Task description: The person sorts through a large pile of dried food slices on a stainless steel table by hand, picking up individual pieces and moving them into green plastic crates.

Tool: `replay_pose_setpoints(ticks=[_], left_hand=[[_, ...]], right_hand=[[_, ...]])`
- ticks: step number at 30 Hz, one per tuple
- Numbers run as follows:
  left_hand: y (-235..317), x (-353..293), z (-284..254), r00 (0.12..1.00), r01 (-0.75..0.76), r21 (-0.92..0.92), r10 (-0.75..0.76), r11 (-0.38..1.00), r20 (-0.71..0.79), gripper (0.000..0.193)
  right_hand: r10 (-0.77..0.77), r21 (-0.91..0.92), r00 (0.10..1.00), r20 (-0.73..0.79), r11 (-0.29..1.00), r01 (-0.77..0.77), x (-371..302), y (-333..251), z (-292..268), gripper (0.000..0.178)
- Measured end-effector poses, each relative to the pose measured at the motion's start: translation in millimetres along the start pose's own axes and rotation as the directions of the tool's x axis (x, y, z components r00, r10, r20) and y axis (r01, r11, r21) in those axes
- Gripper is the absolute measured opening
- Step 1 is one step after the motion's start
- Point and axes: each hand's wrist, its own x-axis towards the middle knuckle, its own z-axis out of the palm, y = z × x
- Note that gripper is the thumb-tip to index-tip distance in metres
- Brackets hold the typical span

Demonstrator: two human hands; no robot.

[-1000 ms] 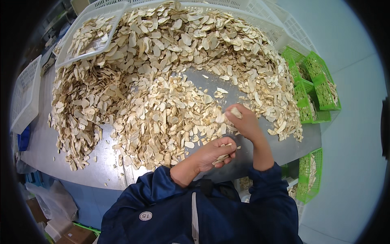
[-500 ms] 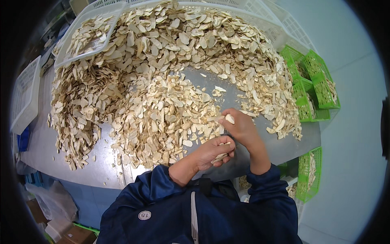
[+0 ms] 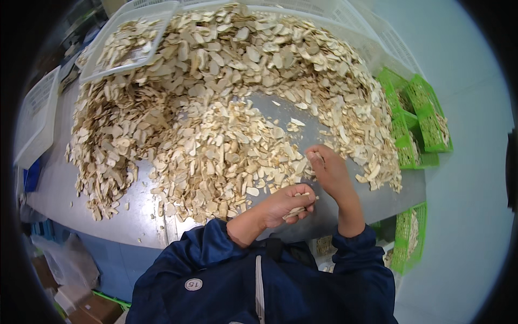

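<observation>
Pale, dried root-like slices lie in a large heap across the metal table before me. My left hand is closed around several of these slices, held palm up near the table's front edge. Just beyond it and to the right, my right hand hovers over the heap's near right side. Its fingers are pinched together, with a bit of pale slice showing between them; the fingers hide most of it. The two hands are apart.
A white tray with slices rests on the far left of the heap. Another white basket stands at the left edge. Green baskets line the right side, and one more sits lower right. White crates border the back.
My right hand has shifted slightly right, drawing its fingers in; the pale piece that stuck out of it shows less. My left hand keeps its slices. The whole view has shifted a little.
</observation>
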Motion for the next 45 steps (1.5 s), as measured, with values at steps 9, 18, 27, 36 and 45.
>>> replay_pose_setpoints(ticks=[9,18,27,36,45], left_hand=[[-27.2,31.1,-29.5,0.988,-0.098,0.016,0.095,0.995,0.124,0.022],[-47.5,21.6,-13.6,0.986,-0.158,0.156,0.147,0.975,0.079,0.016],[-20.9,4.8,-6.8,1.0,-0.016,0.283,0.008,0.959,0.028,0.022],[-8.0,-5.5,7.7,0.992,0.093,0.245,-0.11,0.965,0.056,0.017],[-14.1,-5.5,2.0,0.988,0.12,0.192,-0.136,0.974,0.07,0.016]], right_hand=[[-0.236,-0.181,0.97,0.065,0.953,0.244,29.9,-14.0,37.0,0.026],[0.127,0.127,0.99,0.055,0.983,-0.133,-18.9,23.9,12.8,0.033],[-0.037,0.962,0.962,0.269,0.056,-0.267,-24.9,14.6,-4.0,0.01],[0.104,0.122,0.985,0.138,0.985,-0.121,-20.5,0.6,-17.4,0.022],[-0.099,-0.154,0.933,0.346,0.975,0.161,3.2,9.2,-6.6,0.021]])
